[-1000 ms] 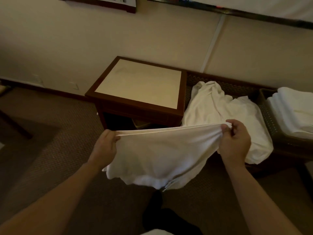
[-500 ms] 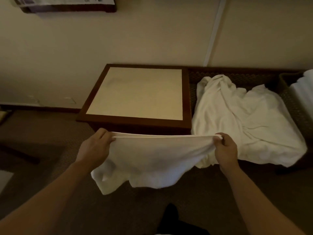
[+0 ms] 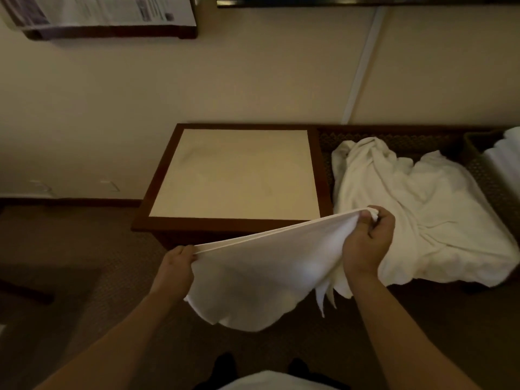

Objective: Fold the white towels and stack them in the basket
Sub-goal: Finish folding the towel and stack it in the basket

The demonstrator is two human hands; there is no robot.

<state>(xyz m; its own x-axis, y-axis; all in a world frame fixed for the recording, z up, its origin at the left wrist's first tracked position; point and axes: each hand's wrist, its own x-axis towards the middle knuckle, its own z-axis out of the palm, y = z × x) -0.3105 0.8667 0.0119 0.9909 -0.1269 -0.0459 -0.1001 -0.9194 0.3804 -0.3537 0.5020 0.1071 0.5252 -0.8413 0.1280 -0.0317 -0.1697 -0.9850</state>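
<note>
While both arms reach forward in the head view, the left hand (image 3: 176,265) pinches one end of a white towel (image 3: 261,280) and the right hand (image 3: 367,243) grips the other end, so the doubled top hem runs taut between them, slanting up from left to right. The left fingers (image 3: 187,253) are clenched on the hem at the towel's left corner; the right fingers (image 3: 365,220) are closed around a bunched corner, with a bit of cloth poking out above the fist. The rest of the towel hangs loose below the hem, in the air over the dark carpet (image 3: 84,277), its lower edge rumpled and a few folds trailing under the right wrist. Behind it stands a low table with a dark wooden frame, its pale tabletop (image 3: 236,173) bare. Just right of that, a heap of unfolded white towels (image 3: 422,209) lies crumpled on a dark woven surface. At the far right edge, a dark woven basket (image 3: 478,144) shows part of its rim, with folded white towels (image 3: 506,161) inside it, cut off by the frame. A framed sheet (image 3: 107,15) hangs on the cream wall above.
</note>
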